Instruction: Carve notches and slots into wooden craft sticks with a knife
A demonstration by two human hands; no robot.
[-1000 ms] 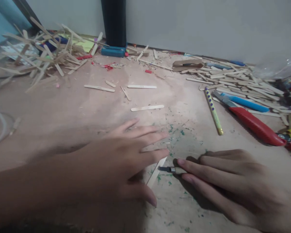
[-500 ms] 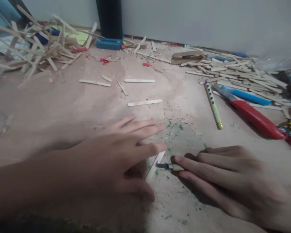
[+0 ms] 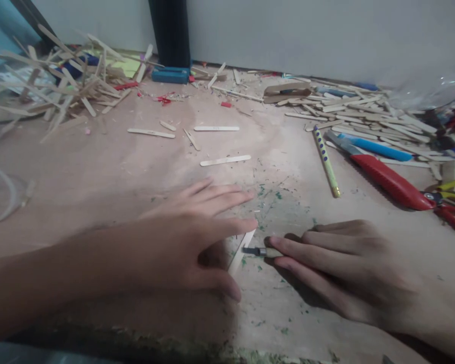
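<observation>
A wooden craft stick [image 3: 241, 254] lies slantwise on the table. My left hand [image 3: 182, 237] holds it down, index fingertip at the far end and thumb at the near end, the other fingers stretched out on the tabletop. From the right, my right hand [image 3: 349, 268] grips a small carving chisel [image 3: 261, 251], fingers closed round its pale handle. The chisel's flat metal blade touches the stick near its middle. Part of the handle is hidden under the fingers. Beyond my left fingers lies another craft stick [image 3: 225, 161].
Right of my hands are a dotted pencil [image 3: 326, 162], a blue-handled tool [image 3: 379, 147] and red-handled pliers [image 3: 396, 184]. Piles of craft sticks fill the back left [image 3: 60, 86] and back right [image 3: 364, 114]. A blue block [image 3: 170, 75] stands by the wall. Clear tubing [image 3: 11, 197] lies left.
The view has shifted slightly, showing more of the table's near edge. Both hands keep nearly the same pose, with the chisel blade still at the craft stick.
</observation>
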